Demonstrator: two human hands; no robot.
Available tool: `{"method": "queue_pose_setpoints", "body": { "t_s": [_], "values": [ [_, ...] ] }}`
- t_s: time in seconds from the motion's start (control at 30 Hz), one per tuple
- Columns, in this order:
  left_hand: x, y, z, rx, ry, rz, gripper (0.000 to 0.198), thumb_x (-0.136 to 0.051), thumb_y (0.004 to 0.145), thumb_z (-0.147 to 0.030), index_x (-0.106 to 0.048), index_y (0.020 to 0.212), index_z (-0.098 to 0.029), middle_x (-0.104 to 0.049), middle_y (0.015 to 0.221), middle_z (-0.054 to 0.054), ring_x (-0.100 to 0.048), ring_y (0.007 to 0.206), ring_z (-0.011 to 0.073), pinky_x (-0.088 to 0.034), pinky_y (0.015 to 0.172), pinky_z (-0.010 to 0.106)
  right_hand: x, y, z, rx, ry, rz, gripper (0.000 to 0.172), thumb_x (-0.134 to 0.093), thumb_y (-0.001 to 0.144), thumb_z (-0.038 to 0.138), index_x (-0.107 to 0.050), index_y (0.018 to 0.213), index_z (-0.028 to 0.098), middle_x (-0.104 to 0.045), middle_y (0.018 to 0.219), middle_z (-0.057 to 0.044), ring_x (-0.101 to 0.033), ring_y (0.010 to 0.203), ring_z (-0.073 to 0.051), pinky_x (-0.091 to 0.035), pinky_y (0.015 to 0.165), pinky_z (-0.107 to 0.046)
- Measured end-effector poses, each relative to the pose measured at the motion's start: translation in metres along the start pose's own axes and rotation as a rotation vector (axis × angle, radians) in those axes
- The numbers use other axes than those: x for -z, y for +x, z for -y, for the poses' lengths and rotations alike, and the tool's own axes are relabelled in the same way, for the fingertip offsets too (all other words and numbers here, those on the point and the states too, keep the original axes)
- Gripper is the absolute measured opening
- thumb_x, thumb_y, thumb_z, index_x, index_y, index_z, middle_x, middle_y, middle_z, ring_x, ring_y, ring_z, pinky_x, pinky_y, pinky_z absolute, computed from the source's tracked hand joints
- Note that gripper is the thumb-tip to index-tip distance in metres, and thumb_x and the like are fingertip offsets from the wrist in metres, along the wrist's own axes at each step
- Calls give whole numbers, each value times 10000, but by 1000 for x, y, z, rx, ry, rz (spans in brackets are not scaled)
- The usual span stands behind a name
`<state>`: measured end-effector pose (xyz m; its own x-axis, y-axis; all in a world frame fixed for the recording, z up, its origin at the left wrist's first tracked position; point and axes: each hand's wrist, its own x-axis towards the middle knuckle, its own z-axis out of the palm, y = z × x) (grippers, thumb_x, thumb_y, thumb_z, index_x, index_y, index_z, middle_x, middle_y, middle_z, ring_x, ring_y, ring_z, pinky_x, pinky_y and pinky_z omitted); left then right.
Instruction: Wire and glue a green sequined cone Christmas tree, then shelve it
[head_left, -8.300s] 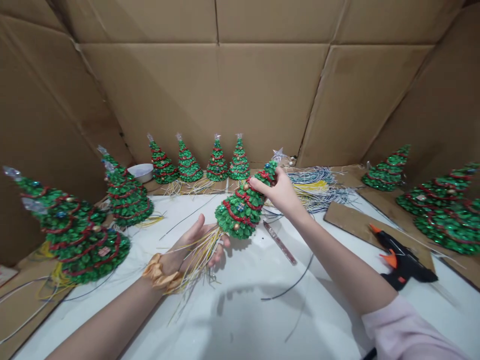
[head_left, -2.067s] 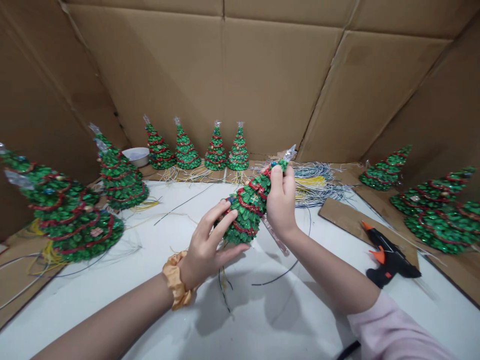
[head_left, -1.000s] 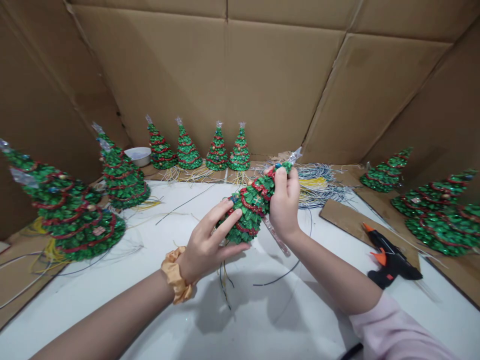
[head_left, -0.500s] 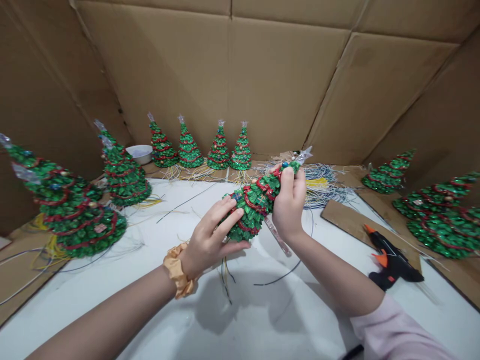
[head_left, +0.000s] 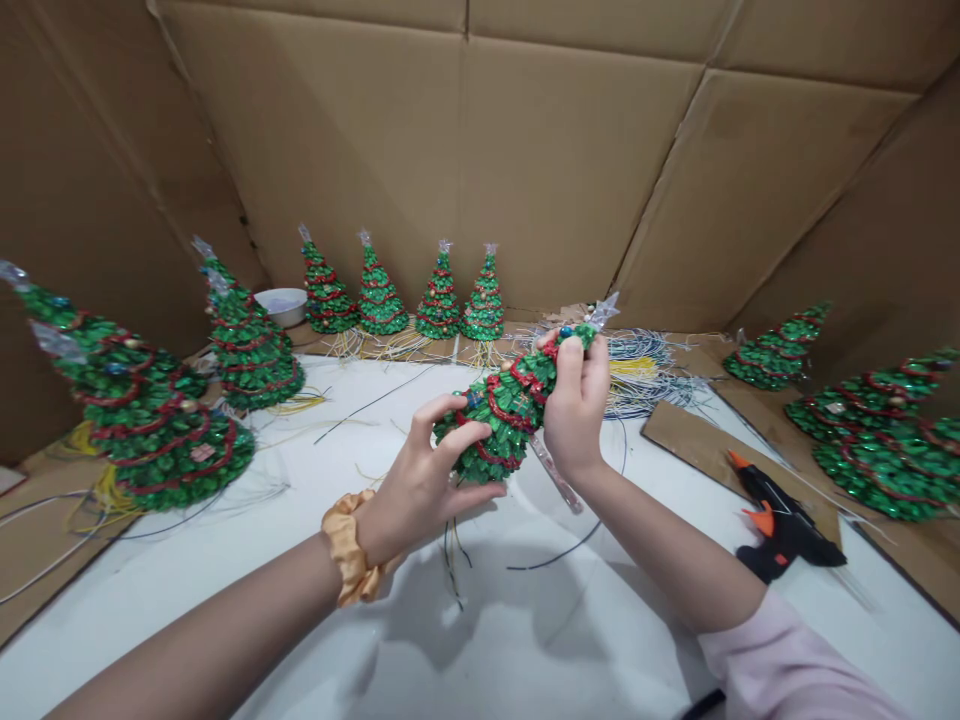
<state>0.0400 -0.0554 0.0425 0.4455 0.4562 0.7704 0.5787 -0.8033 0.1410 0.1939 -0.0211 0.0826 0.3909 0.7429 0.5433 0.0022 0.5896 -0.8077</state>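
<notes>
A small green sequin Christmas tree (head_left: pixel 504 412) with red garland and a clear star on top is held tilted above the white table (head_left: pixel 480 620), its tip pointing up and right. My right hand (head_left: pixel 576 410) grips its upper part near the star. My left hand (head_left: pixel 420 490), a gold scrunchie at the wrist, holds the wide base with fingertips on the lower tiers. Thin wires (head_left: pixel 450 560) hang from the base under my left hand.
Finished trees stand along the cardboard walls: two at the left (head_left: pixel 150 420), several at the back (head_left: pixel 409 300), more at the right (head_left: pixel 877 430). A black and orange glue gun (head_left: pixel 784 520) lies right. Coiled wires (head_left: pixel 637 365), a glue stick (head_left: pixel 555 475) and a white bowl (head_left: pixel 281 305) lie behind.
My left hand left the wire strands and took the tree's base. In the last second its fingers curled tighter on the lower tiers and the tree rose slightly.
</notes>
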Motion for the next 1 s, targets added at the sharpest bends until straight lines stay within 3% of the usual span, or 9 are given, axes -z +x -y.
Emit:
{"method": "queue_pose_setpoints", "body": {
  "t_s": [0.3,0.63,0.87,1.0],
  "values": [
    [4,10,-2,92,-104,110,568,-724,663,-357,-367,1080,-210,-330,1132,114,-394,1103,256,-459,907,428,-1,-2,1,-24,47,36,207,-356,883,429,-439,868,240,-504,793,-1,-516,673,-134,-460,683,-327],
    [-2,1,-2,110,-147,64,459,-692,708,-269,-372,1032,-213,-340,1146,111,-392,1120,240,-446,913,417,-2,-2,-1,-22,26,43,201,-393,872,420,-439,827,229,-490,752,20,-491,640,-117,-431,653,-284],
    [-4,4,1,81,-145,-121,735,-748,648,-319,-262,1179,-172,-349,1239,194,-358,1207,277,-395,960,488,3,10,-8,-41,62,-7,244,-389,866,462,-453,844,228,-511,759,13,-530,675,-134,-446,721,-340],
    [-8,-1,3,136,-100,-86,968,-744,604,-444,-149,1312,-160,-260,1342,251,-275,1281,333,-321,1002,566,4,16,-6,-82,120,-46,250,-410,848,477,-446,829,230,-519,744,16,-542,668,-136,-459,702,-341]
  ]
}}
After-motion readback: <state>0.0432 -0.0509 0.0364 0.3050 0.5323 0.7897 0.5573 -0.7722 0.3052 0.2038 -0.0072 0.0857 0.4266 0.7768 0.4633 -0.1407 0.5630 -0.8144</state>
